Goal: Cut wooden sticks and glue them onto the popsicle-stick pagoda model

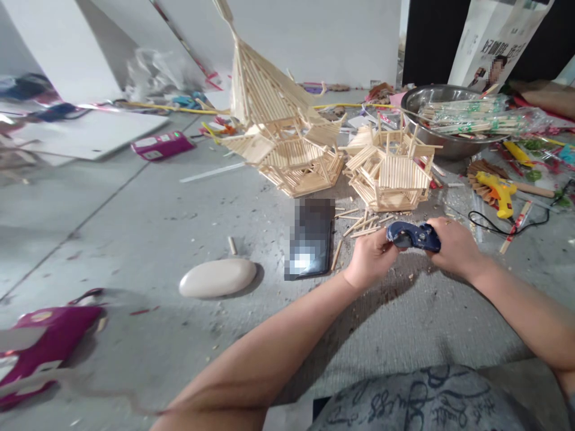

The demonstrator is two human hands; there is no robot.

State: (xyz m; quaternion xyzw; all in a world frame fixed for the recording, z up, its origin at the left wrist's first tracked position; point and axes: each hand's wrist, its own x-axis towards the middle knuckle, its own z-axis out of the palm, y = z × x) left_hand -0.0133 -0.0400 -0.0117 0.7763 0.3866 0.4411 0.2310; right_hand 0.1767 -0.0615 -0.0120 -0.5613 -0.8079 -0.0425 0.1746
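My right hand (458, 246) is closed around a dark blue hand cutter (417, 236), which looks like a pipe cutter. At the cutter's jaw end, my left hand (371, 256) is closed with its fingers pressed together. Whatever those fingers hold is hidden. Just beyond my left hand lie short wooden sticks (359, 224), loose on the floor. Behind them stands a low stick model (395, 170) with several sides. To its left is a taller stick model (287, 120) with a pointed roof.
A black phone (313, 239) lies left of my hands, near a pale oval case (218, 278). A steel bowl (442, 96) holds wrapped chopsticks. A yellow glue gun (498, 193) with a black cord lies at right. Purple packs (58, 338) are on the left.
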